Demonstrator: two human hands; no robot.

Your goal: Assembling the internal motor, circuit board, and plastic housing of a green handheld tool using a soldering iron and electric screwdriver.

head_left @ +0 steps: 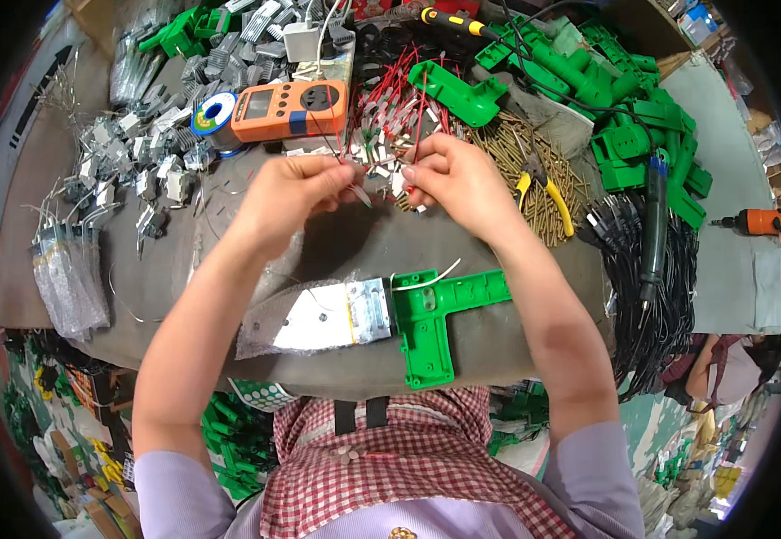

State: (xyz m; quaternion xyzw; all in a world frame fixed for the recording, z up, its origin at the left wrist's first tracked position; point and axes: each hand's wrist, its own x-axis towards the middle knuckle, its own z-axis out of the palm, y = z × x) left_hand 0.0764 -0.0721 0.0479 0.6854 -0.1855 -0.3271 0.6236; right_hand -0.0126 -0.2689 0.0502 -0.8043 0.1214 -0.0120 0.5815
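Over the middle of the table, my left hand [296, 193] is closed in a pinch on a thin lead wire [326, 139]. A small pale part with a greenish tip [361, 195] shows just below those fingertips. My right hand [458, 180] also pinches, on a thin red wire [421, 121] that rises from the fingers. Both hands hang beside a heap of small white parts with red wires [390, 126]. Nearer to me lies an open green plastic housing half [426, 310], touching a metal plate [368, 310] partly covered by bubble wrap [269, 328].
An orange meter [278, 110] and solder spool [217, 117] stand at far left, by grey-white parts [139, 148]. At right are brass screws [521, 162], yellow-handled pliers [534, 184], green housings [588, 76], black cables [629, 260] and a dark screwdriver [654, 234].
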